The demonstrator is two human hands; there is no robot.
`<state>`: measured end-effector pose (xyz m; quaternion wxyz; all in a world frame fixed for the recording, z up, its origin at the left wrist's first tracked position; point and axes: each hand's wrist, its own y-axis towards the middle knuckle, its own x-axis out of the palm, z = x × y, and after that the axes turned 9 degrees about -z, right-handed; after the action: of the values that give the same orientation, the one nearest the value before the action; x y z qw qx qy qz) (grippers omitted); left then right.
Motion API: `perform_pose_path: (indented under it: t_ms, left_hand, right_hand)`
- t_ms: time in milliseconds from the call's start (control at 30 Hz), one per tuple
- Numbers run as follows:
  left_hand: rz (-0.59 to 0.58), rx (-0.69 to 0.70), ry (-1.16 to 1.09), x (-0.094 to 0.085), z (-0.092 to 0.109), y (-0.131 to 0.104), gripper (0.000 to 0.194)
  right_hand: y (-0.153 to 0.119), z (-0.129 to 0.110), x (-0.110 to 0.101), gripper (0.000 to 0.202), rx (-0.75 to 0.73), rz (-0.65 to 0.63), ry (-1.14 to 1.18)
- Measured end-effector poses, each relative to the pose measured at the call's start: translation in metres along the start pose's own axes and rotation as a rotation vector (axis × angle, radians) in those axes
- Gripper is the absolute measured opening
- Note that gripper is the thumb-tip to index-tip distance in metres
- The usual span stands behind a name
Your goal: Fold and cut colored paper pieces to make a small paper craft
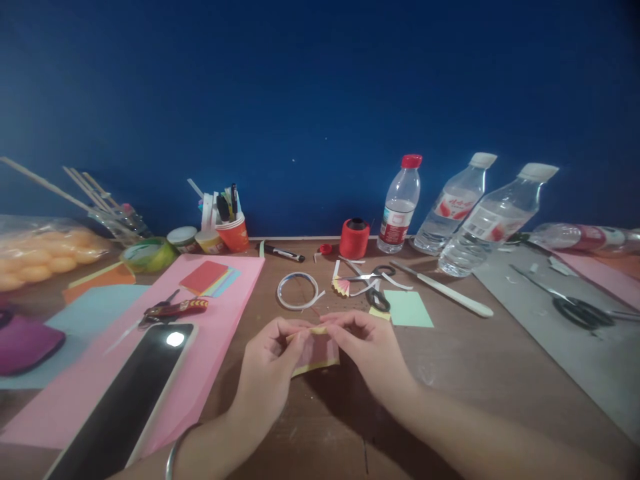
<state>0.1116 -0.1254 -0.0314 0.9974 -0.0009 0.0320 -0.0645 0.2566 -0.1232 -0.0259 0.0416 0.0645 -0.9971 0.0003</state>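
Between my two hands is a small pink piece of paper (317,355) with yellow edges. My left hand (273,357) pinches its top left part, thumb towards me. At the top right edge, my right hand (367,347) grips the same paper between thumb and fingers. Just beyond the hands lie a roll of white tape (281,293), a pair of scissors (377,299) with black handles, and a light green paper square (410,309). A pink and yellow pleated paper piece (341,287) rests near white strips.
A spool of red thread (354,240) and a red-capped bottle (399,210) stand by the blue wall. Farther right is a white-handled knife (450,292). On the left, a phone (125,400) lies over a pink sheet (220,340), near a cup of pens (233,235).
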Motion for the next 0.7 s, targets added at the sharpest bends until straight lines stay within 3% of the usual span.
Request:
perform_pose_path:
  t_ms: [700]
  left_hand:
    - [-0.090,-0.047,-0.113,-0.0023,-0.0048,-0.0018,0.011]
  right_hand:
    - [0.0003,0.0006,-0.0042,0.012,-0.027,-0.026,-0.120]
